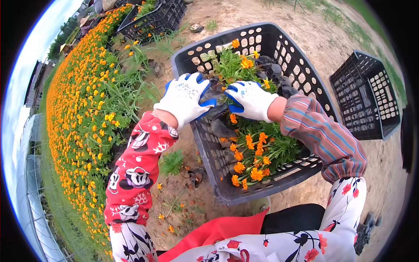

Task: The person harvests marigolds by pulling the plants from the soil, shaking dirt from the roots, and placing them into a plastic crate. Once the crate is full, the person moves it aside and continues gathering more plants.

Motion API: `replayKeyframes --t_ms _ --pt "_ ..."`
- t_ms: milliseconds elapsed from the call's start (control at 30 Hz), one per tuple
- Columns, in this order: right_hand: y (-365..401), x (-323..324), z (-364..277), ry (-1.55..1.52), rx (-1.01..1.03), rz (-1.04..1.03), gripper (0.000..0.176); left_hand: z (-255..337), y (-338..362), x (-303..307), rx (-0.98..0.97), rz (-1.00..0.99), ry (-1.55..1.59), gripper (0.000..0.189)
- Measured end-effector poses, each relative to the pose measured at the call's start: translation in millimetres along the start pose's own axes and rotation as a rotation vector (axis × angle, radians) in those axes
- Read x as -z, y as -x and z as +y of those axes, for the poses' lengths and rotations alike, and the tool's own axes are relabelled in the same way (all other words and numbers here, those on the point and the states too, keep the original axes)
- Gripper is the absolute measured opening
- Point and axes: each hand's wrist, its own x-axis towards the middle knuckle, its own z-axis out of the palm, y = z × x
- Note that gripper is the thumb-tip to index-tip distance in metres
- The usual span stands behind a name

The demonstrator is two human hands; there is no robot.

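A black plastic crate (218, 192) stands on the ground before me, with orange marigold plants (255, 153) and dark, soft-looking nursery pots (220, 129) inside. My left hand (185, 98), in a white glove with blue palm, is over the crate's left side. Its thumb stands apart from the bent fingers, and nothing shows in it. My right hand (252, 100), gloved alike, is over the middle of the crate among the plants. Its fingers and thumb are apart above the dark pots. Both palms face down, so their undersides are hidden. More marigolds (246, 63) lie beyond my hands.
A second black crate (366, 96) stands at the right. Another crate (152, 19) with plants is at the upper left. A dense marigold bed (83, 113) runs along the left. Black scraps (366, 231) lie at lower right, and a small plant (172, 161) grows beside the near crate.
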Motion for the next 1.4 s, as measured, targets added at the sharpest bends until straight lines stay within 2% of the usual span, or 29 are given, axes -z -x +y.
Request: replayKeyframes --t_ms 67,133,267,300,333,367,400,433,467,500,533,600,633,667,700,733,800,867,900,933,967,1033,1067,1133,1167,1267,1333,1400 --pt "4 -3 -23 0.251 0.275 0.190 0.059 -17 28 5 0.117 0.239 0.058 0.042" --pt "-8 -15 -49 0.260 0.278 0.006 0.072 -25 65 -1 0.275 0.351 0.268 0.034" --pt "-30 -39 -69 0.341 0.050 -0.225 0.096 -44 178 -84 0.619 0.296 0.607 0.024" --pt "-30 -42 -68 0.335 0.067 -0.197 0.097 -48 209 -89 0.779 0.185 0.681 0.022" --pt "-29 -46 -66 0.329 0.075 -0.177 0.098 -63 249 -121 0.839 0.203 0.616 0.022" --pt "-29 -51 -62 0.355 0.073 -0.199 0.097 -72 281 -128 0.999 0.207 0.643 0.021" --pt "-30 -56 -58 0.380 0.062 -0.223 0.096 -93 320 -155 1.149 0.108 0.596 0.027" --pt "-31 -56 -57 0.395 0.085 -0.254 0.096 -105 353 -168 1.272 0.122 0.603 0.028" --pt "-33 -56 -57 0.328 0.062 -0.255 0.095 -119 381 -179 1.381 0.036 0.564 0.028" --pt "-36 -61 -53 0.363 0.072 -0.260 0.095 -129 396 -178 1.518 0.047 0.681 0.029" --pt "-35 -68 -43 0.399 0.078 -0.265 0.095 -141 410 -190 1.489 0.057 0.494 0.032" --pt "-34 -94 -21 0.390 0.020 -0.227 0.088 -172 421 -218 1.461 0.310 0.233 0.037" --pt "-35 -97 -20 0.052 -0.022 -0.180 0.081 -195 420 -235 1.532 0.413 0.226 0.041" --pt "-37 -94 -23 -0.426 -0.228 -0.174 0.075 -224 416 -252 1.604 0.518 0.223 0.044" --pt "-42 -87 -32 -0.900 -0.433 -0.077 0.068 -253 417 -263 1.559 0.588 0.363 0.046" --pt "-45 -84 -36 -1.184 -0.592 -0.047 0.066 -281 419 -275 1.508 0.660 0.506 0.048" --pt "-49 -76 -42 -1.447 -0.787 -0.072 0.063 -313 413 -299 1.635 0.596 0.617 0.044" --pt "-53 -70 -48 -1.532 -0.877 -0.097 0.060 -311 405 -303 1.644 0.452 0.546 0.038" --pt "-55 -69 -51 -1.556 -0.906 -0.109 0.059 -303 404 -305 1.687 0.470 0.437 0.032" --pt "-56 -68 -53 -1.564 -0.925 -0.119 0.057 -297 418 -303 1.369 0.388 0.317 0.034" --pt "-56 -66 -54 -1.566 -0.935 -0.123 0.056 -285 423 -305 1.482 0.426 0.450 0.035" --pt "-58 -67 -58 -1.573 -0.945 -0.141 0.053 -264 428 -305 1.538 0.460 0.508 0.036" --pt "-59 -67 -58 -1.584 -0.954 -0.152 0.052 -257 429 -307 1.492 0.458 0.440 0.036" --pt "-63 -65 -59 -1.593 -0.964 -0.171 0.049 -261 431 -313 1.359 0.028 0.241 0.044" --pt "-66 -61 -58 -1.593 -0.964 -0.183 0.048 -265 426 -321 1.342 0.113 0.364 0.047" --pt "-64 -56 -65 -1.623 -0.994 -0.197 0.044 -294 392 -323 1.395 0.058 0.526 0.055" --pt "-70 -50 -72 -1.660 -1.021 -0.205 0.042 -307 387 -324 1.503 0.278 0.555 0.051" --pt "-67 -40 -89 -1.705 -1.072 -0.208 0.040 -314 399 -344 1.155 0.299 0.207 0.042"
